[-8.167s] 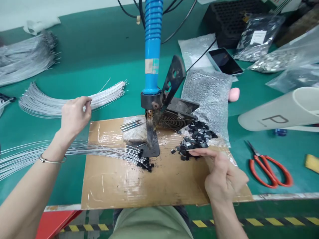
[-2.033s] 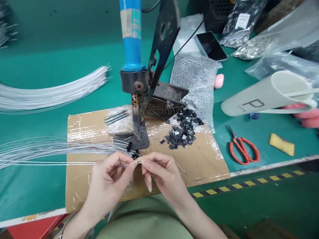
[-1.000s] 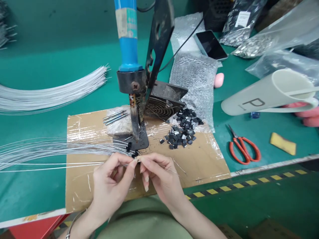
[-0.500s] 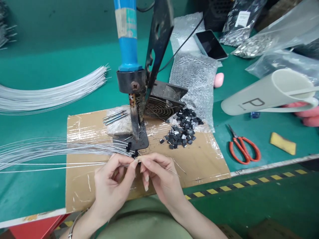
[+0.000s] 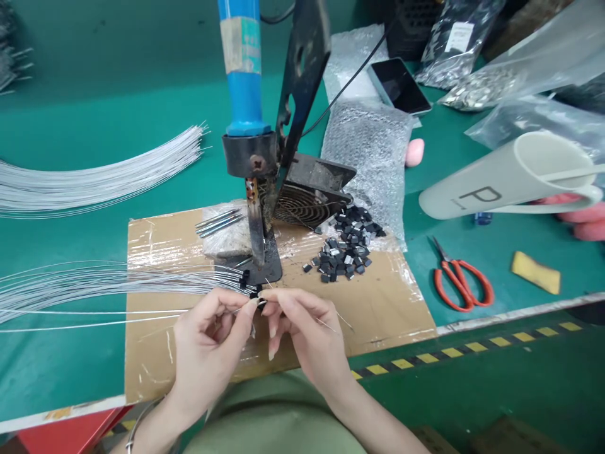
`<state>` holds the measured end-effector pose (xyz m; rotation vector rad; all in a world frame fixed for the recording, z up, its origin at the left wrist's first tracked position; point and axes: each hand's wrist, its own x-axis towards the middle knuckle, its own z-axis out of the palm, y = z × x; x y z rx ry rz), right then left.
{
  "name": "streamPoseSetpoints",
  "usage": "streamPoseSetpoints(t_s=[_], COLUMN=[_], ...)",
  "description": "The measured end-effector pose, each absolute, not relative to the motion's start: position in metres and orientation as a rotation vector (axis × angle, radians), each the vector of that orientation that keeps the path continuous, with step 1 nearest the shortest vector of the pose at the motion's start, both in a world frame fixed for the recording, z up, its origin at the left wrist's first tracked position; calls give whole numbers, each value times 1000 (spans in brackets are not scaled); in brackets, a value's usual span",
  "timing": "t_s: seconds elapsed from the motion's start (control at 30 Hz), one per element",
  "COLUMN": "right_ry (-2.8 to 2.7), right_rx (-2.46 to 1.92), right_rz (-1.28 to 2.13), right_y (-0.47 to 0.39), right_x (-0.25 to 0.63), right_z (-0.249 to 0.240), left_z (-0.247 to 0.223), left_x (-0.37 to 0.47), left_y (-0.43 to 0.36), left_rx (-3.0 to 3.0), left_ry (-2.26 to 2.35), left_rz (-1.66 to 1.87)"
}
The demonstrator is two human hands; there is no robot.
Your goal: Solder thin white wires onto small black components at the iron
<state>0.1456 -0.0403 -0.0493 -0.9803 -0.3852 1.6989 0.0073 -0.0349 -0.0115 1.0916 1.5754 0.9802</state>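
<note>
My left hand (image 5: pixel 212 340) pinches thin white wire (image 5: pixel 118 320) between thumb and forefinger; two strands trail out to the left from it. Close to its fingertips, my right hand (image 5: pixel 307 334) is closed in a pinch on a fine silvery wire (image 5: pixel 328 325), whose ends show above the fingertips and behind the hand. A small dark piece beside the fingertips is partly hidden. Just above the hands, a bundle of white wires (image 5: pixel 179 279) ends in black connectors (image 5: pixel 244 279). The blue-handled soldering iron (image 5: pixel 258 233) points down over a dark metal plate (image 5: pixel 269 268).
Small black connectors (image 5: pixel 350 246) lie heaped on the cardboard (image 5: pixel 382 302), near a fan (image 5: pixel 307 202). Another white wire bundle (image 5: pixel 118 180) is at the left. To the right are red-handled snips (image 5: pixel 466 284), a yellow sponge (image 5: pixel 536 272), a white mug (image 5: pixel 496 183) and a phone (image 5: pixel 399 85).
My left hand has shifted slightly left and the fingertips of both hands have drawn a little apart. The fine wire's end now stands up more above my right fingertips.
</note>
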Motion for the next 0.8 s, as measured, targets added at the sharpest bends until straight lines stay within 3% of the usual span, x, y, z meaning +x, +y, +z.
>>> streamPoseSetpoints(t_s=[0.8], right_ry=[-459], right_rx=[-984], right_rz=[1666], right_y=[-41], right_x=[144], right_z=[-47], left_z=[-25], left_x=[-7], left_y=[-37], left_rx=[1398], left_ry=[1469], left_rz=[1026])
